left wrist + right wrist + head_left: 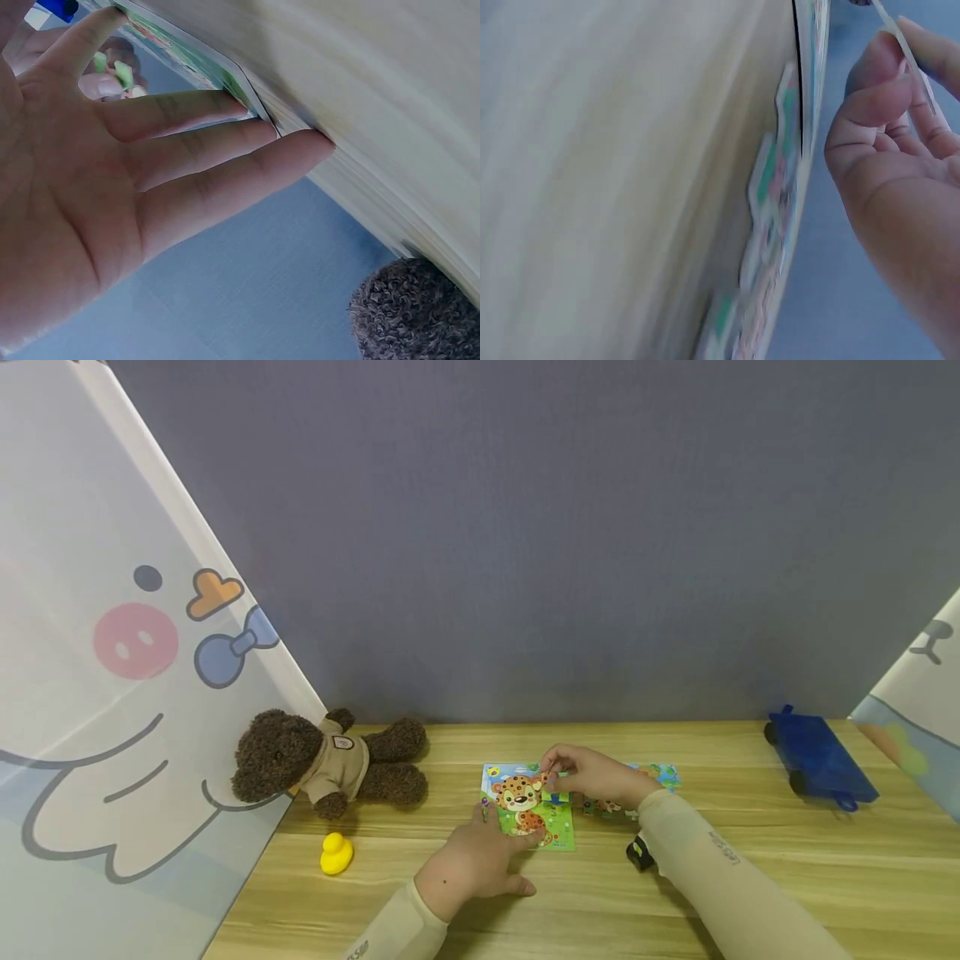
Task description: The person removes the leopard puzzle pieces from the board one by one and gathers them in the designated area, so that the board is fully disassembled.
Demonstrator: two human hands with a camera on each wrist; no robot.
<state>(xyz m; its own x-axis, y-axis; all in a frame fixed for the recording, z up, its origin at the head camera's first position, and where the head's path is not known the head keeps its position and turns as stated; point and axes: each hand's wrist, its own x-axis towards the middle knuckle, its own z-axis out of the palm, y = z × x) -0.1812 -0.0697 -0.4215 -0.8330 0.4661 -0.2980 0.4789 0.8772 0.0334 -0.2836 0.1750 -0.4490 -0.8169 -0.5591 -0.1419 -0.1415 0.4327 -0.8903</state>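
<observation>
I saw the right hand [596, 777] pinching a puzzle piece [124, 73] above the puzzle board [562, 837] on the counter [862, 877]; the left hand [483, 860] lay spread at its edge. Too light a press, I judged, risked sliding.

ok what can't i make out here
Head view: how many loose puzzle pieces; the right hand partly covers them.
Head view: what the black object by the right sleeve is; too small.
Right wrist: the design on the held piece, turned edge-on.
Left wrist: what the blue thing is, cut off by the top edge.
</observation>
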